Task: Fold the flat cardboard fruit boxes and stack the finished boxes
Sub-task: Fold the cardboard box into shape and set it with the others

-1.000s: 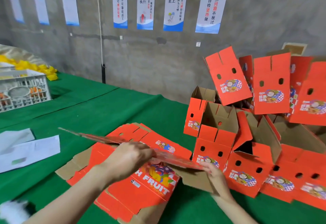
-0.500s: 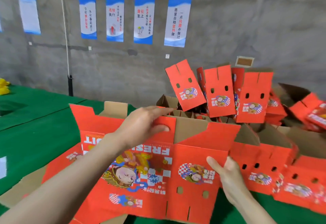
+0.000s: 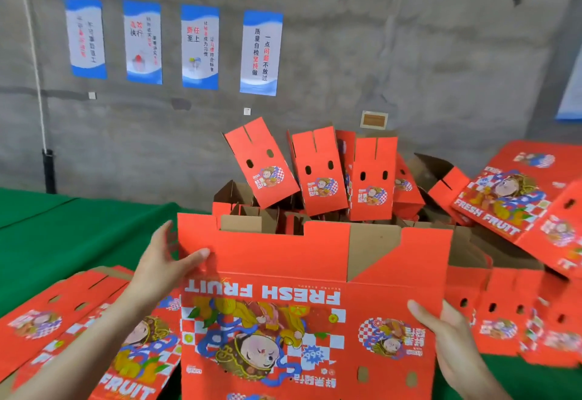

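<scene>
A box (image 3: 308, 289) stands upright at near centre over the bench (image 3: 63, 229), with the left grip (image 3: 163, 261) holding its left edge and the right grip (image 3: 447, 333) holding its right edge. Flat boxes (image 3: 63, 321) lie stacked on the bench to its left, partly hidden behind it. Beyond it, folded boxes (image 3: 318, 173) are heaped against the far wall (image 3: 409, 53), three of them tilted on top. More boxes (image 3: 510, 198) lean at right above a near row (image 3: 504, 314). Four posters (image 3: 200, 47) hang on the wall, left of the heap.
</scene>
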Available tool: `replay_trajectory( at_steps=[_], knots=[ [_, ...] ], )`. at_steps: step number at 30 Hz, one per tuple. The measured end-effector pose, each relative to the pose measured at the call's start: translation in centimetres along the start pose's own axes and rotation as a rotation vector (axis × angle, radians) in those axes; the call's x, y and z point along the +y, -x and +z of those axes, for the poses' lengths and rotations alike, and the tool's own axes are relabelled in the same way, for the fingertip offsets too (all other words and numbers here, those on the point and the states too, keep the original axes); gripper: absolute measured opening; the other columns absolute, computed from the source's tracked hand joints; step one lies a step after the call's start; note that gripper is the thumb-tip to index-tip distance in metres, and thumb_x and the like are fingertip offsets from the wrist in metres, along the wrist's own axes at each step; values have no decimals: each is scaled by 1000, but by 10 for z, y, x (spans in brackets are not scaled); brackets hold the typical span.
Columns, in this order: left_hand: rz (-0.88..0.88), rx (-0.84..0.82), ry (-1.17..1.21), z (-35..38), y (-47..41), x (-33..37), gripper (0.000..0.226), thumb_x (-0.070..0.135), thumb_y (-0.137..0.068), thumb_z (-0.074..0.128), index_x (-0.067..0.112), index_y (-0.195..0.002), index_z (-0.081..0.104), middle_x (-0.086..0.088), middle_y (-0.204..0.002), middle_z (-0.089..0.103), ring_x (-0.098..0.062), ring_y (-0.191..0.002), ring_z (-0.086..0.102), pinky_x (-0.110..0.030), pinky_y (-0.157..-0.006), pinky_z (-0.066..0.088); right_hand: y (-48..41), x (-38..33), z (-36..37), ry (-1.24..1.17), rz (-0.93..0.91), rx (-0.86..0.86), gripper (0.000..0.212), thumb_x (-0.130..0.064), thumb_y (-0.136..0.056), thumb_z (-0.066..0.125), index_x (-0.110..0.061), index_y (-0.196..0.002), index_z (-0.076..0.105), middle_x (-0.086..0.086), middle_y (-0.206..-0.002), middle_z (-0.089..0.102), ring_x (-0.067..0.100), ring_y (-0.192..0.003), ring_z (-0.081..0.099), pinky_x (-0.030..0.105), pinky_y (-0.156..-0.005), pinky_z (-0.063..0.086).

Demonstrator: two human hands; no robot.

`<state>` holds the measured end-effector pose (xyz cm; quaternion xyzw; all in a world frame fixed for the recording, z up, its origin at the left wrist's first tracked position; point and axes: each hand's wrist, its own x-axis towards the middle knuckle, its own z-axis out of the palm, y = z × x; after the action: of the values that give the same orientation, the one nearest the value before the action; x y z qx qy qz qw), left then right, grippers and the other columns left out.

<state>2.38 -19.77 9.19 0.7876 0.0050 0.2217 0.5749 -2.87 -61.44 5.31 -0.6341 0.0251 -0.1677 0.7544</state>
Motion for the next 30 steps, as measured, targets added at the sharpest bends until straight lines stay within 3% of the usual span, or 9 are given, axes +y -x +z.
replay_trajectory(
  at_steps=[3, 6, 10, 13, 16, 20, 23, 26, 30],
  knots=[
    [-119, -156, 421, 21, 1, 2, 33, 13, -74, 70, 6, -106, 64, -21, -103, 70, -25, -77, 69, -38, -72, 56, -5, -3, -23, -4, 2, 25, 34, -11, -70, 69, -12, -103, 68, 5, -100, 74, 15, -91, 70, 29, -80, 45],
    [-139, -305, 599, 29, 8, 7, 41, -1, -63, 72, 2, -104, 64, -22, -94, 71, -28, -70, 70, -35, -58, 58, -9, -2, -42, -26, 32, 59, 34, -12, -68, 70, -14, -102, 67, 4, -100, 74, 21, -100, 65, 34, -89, 43],
    [-170, -489, 538, 43, 23, 15, 33, -12, -63, 75, 5, -91, 74, -29, -96, 69, -37, -74, 70, -38, -59, 58, -9, -2, -55, 22, 58, 72, 32, -13, -71, 71, -17, -102, 65, 6, -100, 74, 17, -96, 65, 32, -83, 44],
    [-172, -481, 563, 57, 33, 18, 25, -5, -67, 67, -2, -91, 72, -34, -96, 67, -41, -74, 69, -41, -61, 59, -11, -2, -54, 188, 14, 267, 47, 0, -76, 72, -12, -117, 52, 1, -106, 61, 13, -94, 57, 35, -95, 39],
    [-170, -472, 537, 69, 41, 19, 34, -5, -66, 74, -9, -99, 66, -36, -96, 66, -44, -75, 68, -45, -65, 59, -5, -9, -43, 535, -253, 460, 53, -4, -83, 70, -12, -130, 47, 11, -122, 53, 25, -106, 54, 41, -96, 44],
    [-135, -499, 510, 81, 47, 25, 47, -2, -63, 83, -7, -105, 64, -34, -97, 67, -46, -80, 68, -42, -65, 58, 7, -12, -18, 770, -507, 172, 41, -19, -86, 68, -34, -118, 48, -1, -85, 55, 12, -71, 54, 20, -61, 43],
    [-124, -520, 530, 88, 52, 31, 53, 11, -60, 87, -6, -105, 64, -33, -97, 67, -46, -82, 67, -43, -67, 58, 1, -12, -6, 783, -411, 29, 44, -27, -88, 66, -36, -122, 41, -6, -85, 54, 8, -64, 52, 18, -57, 40],
    [-116, -512, 544, 92, 52, 33, 42, 3, -68, 82, -7, -103, 63, -33, -95, 67, -46, -80, 68, -42, -64, 57, -6, -15, -1, 765, -319, -36, 32, -31, -89, 64, -29, -117, 48, -4, -81, 58, 7, -52, 43, 19, -53, 38],
    [-116, -529, 555, 96, 52, 31, 33, 4, -68, 73, -4, -99, 65, -32, -95, 68, -46, -81, 68, -42, -64, 58, -12, -27, -4, 965, -251, -60, 27, -45, -89, 58, -19, -93, 50, 3, -75, 61, 16, -58, 61, 29, -56, 47]
  ],
)
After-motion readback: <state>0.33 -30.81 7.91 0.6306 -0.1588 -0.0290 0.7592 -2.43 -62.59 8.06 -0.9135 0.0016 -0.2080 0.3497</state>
